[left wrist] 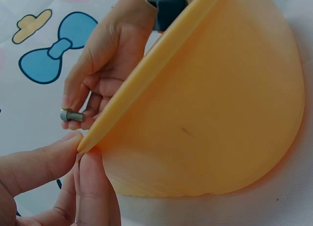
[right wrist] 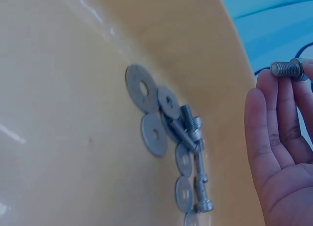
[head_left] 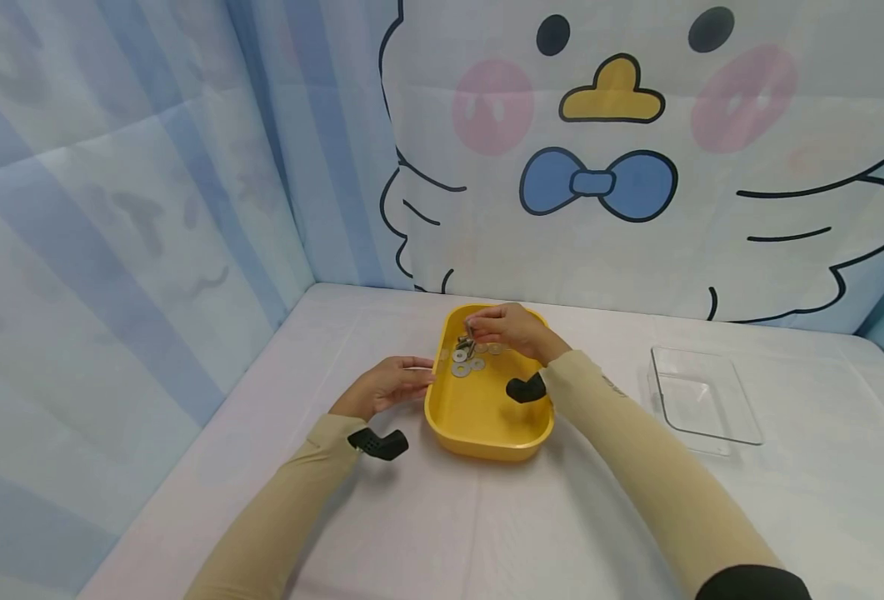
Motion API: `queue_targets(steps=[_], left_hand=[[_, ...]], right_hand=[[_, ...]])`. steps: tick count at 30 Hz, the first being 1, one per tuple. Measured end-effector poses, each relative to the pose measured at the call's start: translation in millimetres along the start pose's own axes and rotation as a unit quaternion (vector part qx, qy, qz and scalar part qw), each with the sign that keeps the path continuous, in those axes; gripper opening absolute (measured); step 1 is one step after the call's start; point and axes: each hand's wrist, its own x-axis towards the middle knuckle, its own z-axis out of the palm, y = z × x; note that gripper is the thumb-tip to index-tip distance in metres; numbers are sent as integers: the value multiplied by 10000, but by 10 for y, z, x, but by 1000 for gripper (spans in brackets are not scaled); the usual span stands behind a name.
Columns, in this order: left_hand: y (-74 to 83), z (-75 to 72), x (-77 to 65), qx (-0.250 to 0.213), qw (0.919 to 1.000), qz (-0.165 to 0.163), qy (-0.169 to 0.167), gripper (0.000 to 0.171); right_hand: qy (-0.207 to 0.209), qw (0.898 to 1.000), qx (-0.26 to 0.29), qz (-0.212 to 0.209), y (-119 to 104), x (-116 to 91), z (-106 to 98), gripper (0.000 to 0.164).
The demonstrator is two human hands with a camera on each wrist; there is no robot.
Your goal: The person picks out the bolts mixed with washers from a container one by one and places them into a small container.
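Note:
A yellow plastic tray (head_left: 486, 421) sits on the table with metal washers (right wrist: 154, 135) and several bolts (right wrist: 203, 205) gathered at one end. My left hand (head_left: 389, 387) pinches the tray's left rim between thumb and fingers, as the left wrist view shows up close. Over the far part of the tray, my right hand (head_left: 515, 328) holds a short threaded bolt (right wrist: 284, 69) between its thumb and fingertips. That bolt is raised above the loose hardware, its threaded end pointing away from the palm in the right wrist view.
A clear, rectangular plastic box (head_left: 700, 396) stands to the right of the tray on the white tablecloth (head_left: 412, 533). Behind the table hangs a curtain (head_left: 599, 258) with a cartoon print, and another curtain (head_left: 112, 250) borders the left side.

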Motion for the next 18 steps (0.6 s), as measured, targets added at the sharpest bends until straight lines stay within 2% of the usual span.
queue_targets(steps=[5,10,18], left_hand=[[1,-1,16,-87,9999,-81,14,44],[-4,2,17,-96,9999,-94,40,43],[-21,-10,16,-95,9999,38,-52,43]], right_hand=[[-35,9998,215,21,-96,-68,33,38],[-91,9998,142,51,-195,-155,38,40],[-309,9993,78,-183,-362,-375,-11,42]])
